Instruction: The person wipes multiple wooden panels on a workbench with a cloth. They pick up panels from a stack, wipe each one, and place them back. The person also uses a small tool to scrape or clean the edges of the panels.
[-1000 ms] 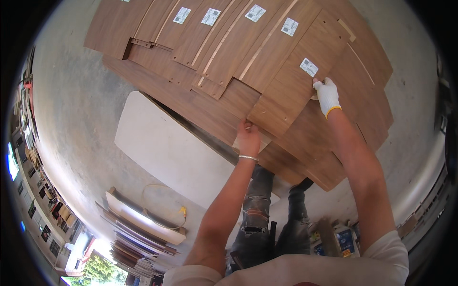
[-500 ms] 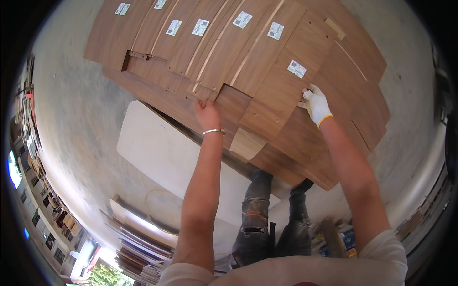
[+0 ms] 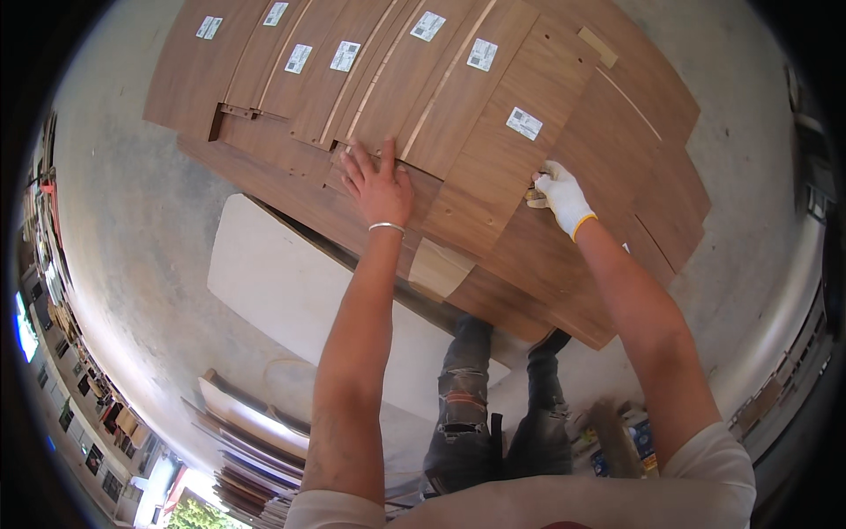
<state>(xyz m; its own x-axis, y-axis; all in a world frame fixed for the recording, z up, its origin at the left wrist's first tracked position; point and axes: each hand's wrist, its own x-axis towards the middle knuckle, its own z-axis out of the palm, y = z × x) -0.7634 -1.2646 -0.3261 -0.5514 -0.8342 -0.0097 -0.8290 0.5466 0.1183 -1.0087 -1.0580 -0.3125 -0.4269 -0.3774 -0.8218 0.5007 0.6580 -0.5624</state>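
Observation:
My left hand (image 3: 379, 185), bare with a bracelet at the wrist, lies with spread fingers over the near ends of several narrow brown wooden panels (image 3: 432, 97). Its fingertips rest at their edge. My right hand (image 3: 562, 198) wears a white work glove with a yellow cuff. Its fingers are curled together beside the long edge of a wider brown panel (image 3: 485, 167), and whatever is between them cannot be made out. Most of the panels carry white labels (image 3: 524, 123). Under them, larger brown boards (image 3: 608, 167) stick out to the right and toward me.
A large off-white board (image 3: 282, 273) lies on the concrete floor (image 3: 115, 220) at the left. A pale wood piece (image 3: 439, 269) sits at the pile's near edge. Stacked boards (image 3: 251, 476) stand at lower left. My legs (image 3: 463, 406) are close to the pile.
My left hand has gone from pinching a narrow panel's protruding end to lying spread out; that panel has slid away from me, nearer its neighbours' ends. My right hand stays curled by the wider panel.

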